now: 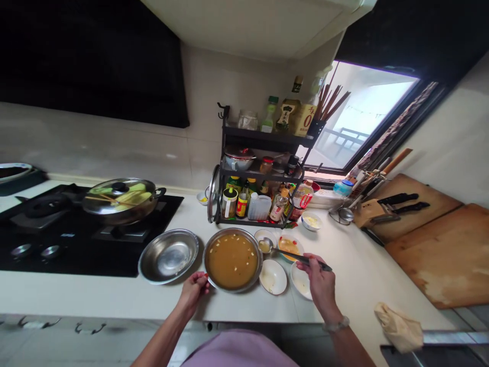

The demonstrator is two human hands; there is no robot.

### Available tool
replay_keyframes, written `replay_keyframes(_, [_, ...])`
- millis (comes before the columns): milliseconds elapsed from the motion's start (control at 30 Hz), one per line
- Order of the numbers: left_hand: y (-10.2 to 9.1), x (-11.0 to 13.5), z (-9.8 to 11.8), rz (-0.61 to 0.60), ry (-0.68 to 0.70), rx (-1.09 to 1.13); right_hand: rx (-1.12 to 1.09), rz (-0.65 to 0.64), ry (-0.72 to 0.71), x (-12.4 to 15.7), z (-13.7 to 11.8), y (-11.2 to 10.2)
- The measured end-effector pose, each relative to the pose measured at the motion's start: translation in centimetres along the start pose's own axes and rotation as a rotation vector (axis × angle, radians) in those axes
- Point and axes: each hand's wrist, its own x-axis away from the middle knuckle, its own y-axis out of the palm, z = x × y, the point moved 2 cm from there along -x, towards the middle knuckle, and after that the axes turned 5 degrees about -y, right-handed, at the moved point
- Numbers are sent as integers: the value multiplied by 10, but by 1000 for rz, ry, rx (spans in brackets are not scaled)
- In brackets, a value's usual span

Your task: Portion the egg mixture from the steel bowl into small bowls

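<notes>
My right hand (320, 283) is closed around the dark handle of a metal spoon (287, 253). The spoon's bowl end is over small dishes, just right of a round metal basin (207, 270) of brown broth (234, 260) with pale bits floating in it. At the basin's lower left rim, my left hand (195, 289) has its fingers closed on the edge. Beside the basin are a white bowl (273, 278), a bowl with orange liquid (289, 246) and another white bowl (300, 280), partly hidden behind my right hand.
Left of the basin lies a shallow metal bowl (170, 257). A lidded pan (120, 201) stands on the black stove (76, 255). Behind is a spice rack (263, 178) full of bottles. Right are a knife block (370, 211), cutting boards (439, 250) and a cloth (399, 326).
</notes>
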Motion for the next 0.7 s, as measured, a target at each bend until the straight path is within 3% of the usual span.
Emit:
replay_keyframes(100, [-1,-1,-2,-4,-2,-14,137,-127,-152,18,-8,15])
replay_keyframes(300, [-5,-6,-6,-24,14,-18,299,-418,-732,56,-27,31])
replay_keyframes(367, [-6,-6,-6,-26,19,-24,339,-445,-845,61,-28,30])
replay_keyframes(467, [-6,-7,-4,-25,12,-37,353,-297,-790,49,-22,20])
replay_keyframes(600, [-5,-5,0,-25,-11,-61,358,20,-496,15,-2,-3])
replay_keyframes(700, [-4,-3,3,-26,-25,-68,388,118,-336,-7,21,-18])
